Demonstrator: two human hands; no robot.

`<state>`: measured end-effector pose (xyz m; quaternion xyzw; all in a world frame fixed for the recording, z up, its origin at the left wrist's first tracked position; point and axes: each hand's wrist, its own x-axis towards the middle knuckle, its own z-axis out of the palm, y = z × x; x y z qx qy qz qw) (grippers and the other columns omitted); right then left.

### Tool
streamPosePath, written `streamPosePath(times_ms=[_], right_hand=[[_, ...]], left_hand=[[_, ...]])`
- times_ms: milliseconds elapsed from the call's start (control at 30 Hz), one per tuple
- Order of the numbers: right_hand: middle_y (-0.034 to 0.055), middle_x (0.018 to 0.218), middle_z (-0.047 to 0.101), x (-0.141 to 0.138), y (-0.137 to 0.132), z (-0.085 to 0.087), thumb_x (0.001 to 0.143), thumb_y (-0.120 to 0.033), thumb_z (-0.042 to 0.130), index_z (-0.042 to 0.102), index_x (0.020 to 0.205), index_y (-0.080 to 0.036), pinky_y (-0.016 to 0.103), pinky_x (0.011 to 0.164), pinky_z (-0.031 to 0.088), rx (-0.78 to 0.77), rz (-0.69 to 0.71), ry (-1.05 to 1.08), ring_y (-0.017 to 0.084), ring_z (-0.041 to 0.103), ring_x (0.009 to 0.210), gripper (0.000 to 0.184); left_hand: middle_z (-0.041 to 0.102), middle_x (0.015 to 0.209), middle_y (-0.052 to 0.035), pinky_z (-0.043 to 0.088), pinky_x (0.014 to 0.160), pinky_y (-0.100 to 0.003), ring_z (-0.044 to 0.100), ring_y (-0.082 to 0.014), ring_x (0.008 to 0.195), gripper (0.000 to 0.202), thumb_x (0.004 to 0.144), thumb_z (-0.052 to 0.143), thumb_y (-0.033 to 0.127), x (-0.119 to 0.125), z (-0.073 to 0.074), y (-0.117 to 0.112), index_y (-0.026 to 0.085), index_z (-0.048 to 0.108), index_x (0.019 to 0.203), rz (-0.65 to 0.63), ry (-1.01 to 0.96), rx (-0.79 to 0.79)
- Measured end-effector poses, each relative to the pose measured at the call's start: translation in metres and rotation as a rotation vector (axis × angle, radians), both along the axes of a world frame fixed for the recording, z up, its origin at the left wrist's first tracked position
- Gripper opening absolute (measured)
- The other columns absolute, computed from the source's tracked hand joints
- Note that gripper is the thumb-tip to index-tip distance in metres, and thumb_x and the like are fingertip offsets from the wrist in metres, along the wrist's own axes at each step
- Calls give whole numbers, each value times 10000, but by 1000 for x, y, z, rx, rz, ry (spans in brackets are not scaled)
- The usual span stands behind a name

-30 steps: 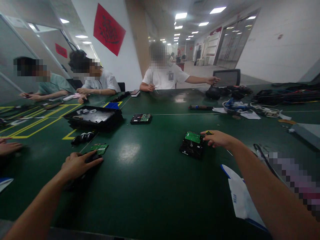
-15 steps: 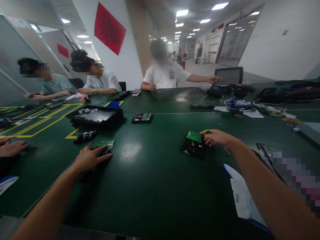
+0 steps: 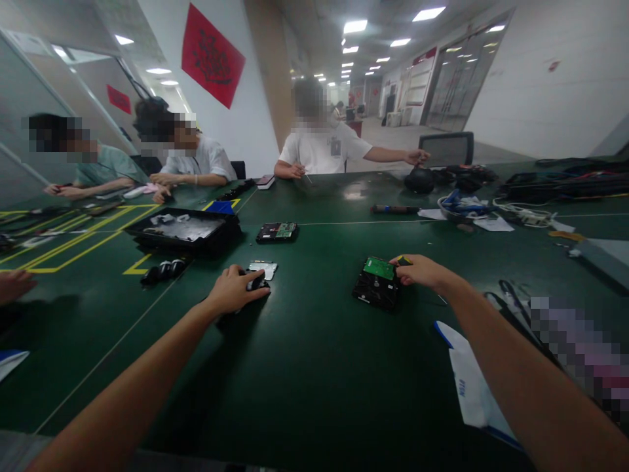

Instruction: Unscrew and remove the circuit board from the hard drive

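My left hand is closed over a dark hard drive, fingers on its near side and thumb out to the right. A shiny circuit board shows at that drive's far end, and much of the drive is hidden under the palm. To the right, another hard drive lies on the table with its green board up. At its right edge is my right hand, curled around a screwdriver with a yellow and black handle. Its thin shaft sticks out below the wrist.
A third hard drive lies farther back beside a black tray holding small parts. Black cylindrical pieces sit before the tray. A white and blue packet lies under my right forearm. Cables lie right; several people sit around.
My left hand has moved right with the hard drive, bringing it closer to the one by my right hand. The board's sheen went from green to silvery. My right hand stays about where it was.
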<state>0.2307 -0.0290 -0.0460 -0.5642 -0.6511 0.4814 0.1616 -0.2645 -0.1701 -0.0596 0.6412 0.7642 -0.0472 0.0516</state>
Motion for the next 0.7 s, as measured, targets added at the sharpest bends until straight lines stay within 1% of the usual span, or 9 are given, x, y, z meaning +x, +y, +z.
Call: streamPosePath(times_ms=[167,233,333,433,567,700], right_hand=[[103,1080,721,-8,-12,4,831,-200,623,686,1175,-154,279,760,558,-13,22,8,184,665,890,352],[105,1060,721,-11,-16,3,835,-194,618,692,1147,-151,277,741,551,3,32,-4,174,660,853,323],[98,1016,722,-15,-23,0,829,-183,614,693,1145,-155,273,703,537,33,46,-25,159,652,791,327],[88,997,728,-19,-30,-1,832,-209,628,698,1136,-169,277,687,531,32,74,-41,162,664,779,315],[67,928,741,-28,-46,3,822,-209,638,704,1113,-179,272,667,525,39,147,-54,163,676,747,300],[38,857,748,-47,-68,11,811,-186,637,720,1083,-192,253,645,516,55,214,-53,152,673,713,284]], left_hand=[[482,1400,-169,415,1004,-472,493,-408,1244,873,799,443,870,58,7,42,400,481,1534,-126,-39,-10],[481,1397,-174,411,1005,-475,486,-413,1253,867,800,454,865,80,8,59,403,479,1534,-154,-27,-7],[470,1412,-177,401,1015,-481,484,-411,1260,868,807,445,869,113,9,84,407,463,1542,-201,-19,-13],[469,1418,-174,397,1022,-476,478,-415,1273,876,802,441,881,144,9,108,411,460,1541,-232,-4,-10],[471,1411,-178,402,1019,-470,467,-422,1296,875,790,432,899,178,9,137,428,472,1528,-274,1,12],[461,1446,-174,384,1036,-481,450,-424,1320,899,783,416,912,205,11,159,424,457,1536,-298,-1,-2]])
